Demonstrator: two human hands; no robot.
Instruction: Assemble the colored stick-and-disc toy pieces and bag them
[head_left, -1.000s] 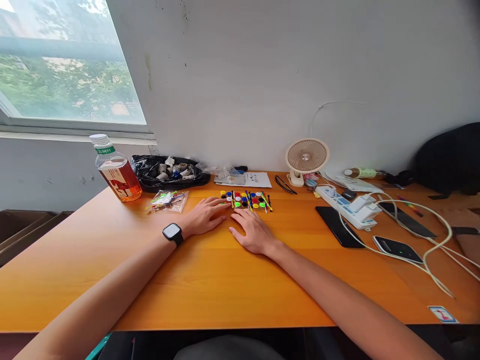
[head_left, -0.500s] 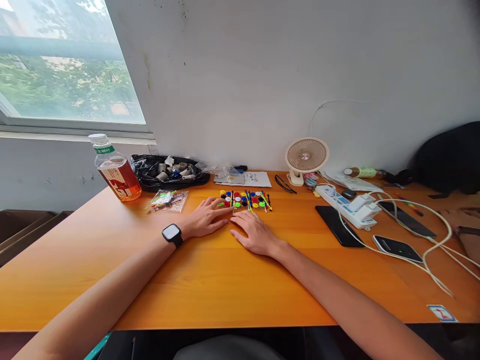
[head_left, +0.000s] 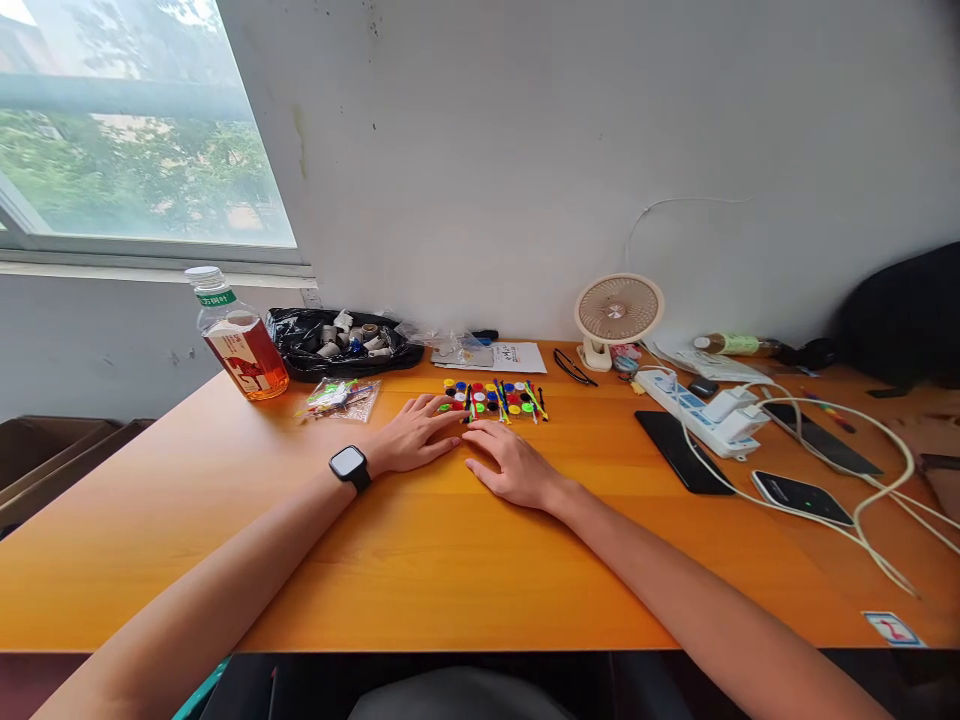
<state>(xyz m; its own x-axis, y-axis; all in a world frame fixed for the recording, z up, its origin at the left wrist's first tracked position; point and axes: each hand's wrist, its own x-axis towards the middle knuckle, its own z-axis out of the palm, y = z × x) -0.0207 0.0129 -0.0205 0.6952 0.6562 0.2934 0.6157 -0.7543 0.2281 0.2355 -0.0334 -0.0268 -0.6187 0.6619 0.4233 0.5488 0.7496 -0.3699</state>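
Fingers [head_left: 441,422] loosely spread beside coloured discs [head_left: 491,397]

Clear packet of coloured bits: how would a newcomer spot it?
On the wooden desk, find the drink bottle at left. Between it and the left hand lies a clear packet. Unlike the black bag behind, it is see-through, with bright green pieces inside.

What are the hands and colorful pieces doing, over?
Left hand, right hand: palms down, holding nothing visible. Colorful pieces: laid out right by the hands, touch unclear. Amber drink bottle: off left, not in the way.
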